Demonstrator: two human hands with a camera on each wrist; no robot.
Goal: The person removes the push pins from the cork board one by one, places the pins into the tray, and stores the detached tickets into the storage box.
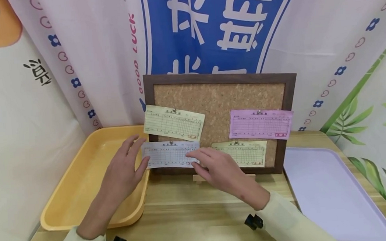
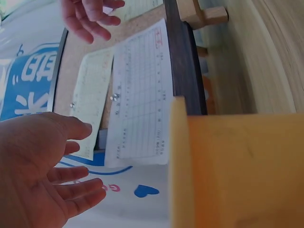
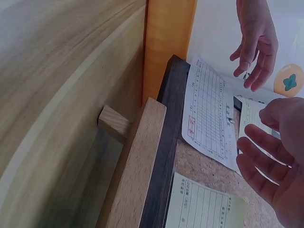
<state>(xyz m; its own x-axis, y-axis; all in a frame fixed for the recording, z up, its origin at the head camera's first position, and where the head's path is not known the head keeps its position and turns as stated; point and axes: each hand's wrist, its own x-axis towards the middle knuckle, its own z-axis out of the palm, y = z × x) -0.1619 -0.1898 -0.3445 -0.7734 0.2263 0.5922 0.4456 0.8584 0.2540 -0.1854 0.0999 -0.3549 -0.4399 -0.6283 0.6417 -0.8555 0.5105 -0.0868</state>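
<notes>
A pale blue printed slip (image 1: 168,157) hangs from a pushpin at the lower left of a cork board (image 1: 216,97). My left hand (image 1: 124,169) hovers at the slip's left end, its fingers spread; the left wrist view shows nothing in it. Before the slip's right end is my right hand (image 1: 220,168), fingers loosely bent and apart from the paper in the right wrist view (image 3: 280,161). Pinned above the blue slip is a tilted pale green slip (image 1: 174,122). Another green slip (image 1: 248,154), partly hidden by my right hand, hangs at lower right, below a pink slip (image 1: 261,124).
A yellow tray (image 1: 93,171) stands at the left, its rim close to the board. To the right lies a flat lilac tray (image 1: 333,189). The dark-framed board leans on a wooden stand (image 3: 137,166) on the wood-grain table (image 1: 185,216). A printed curtain (image 1: 106,66) hangs behind.
</notes>
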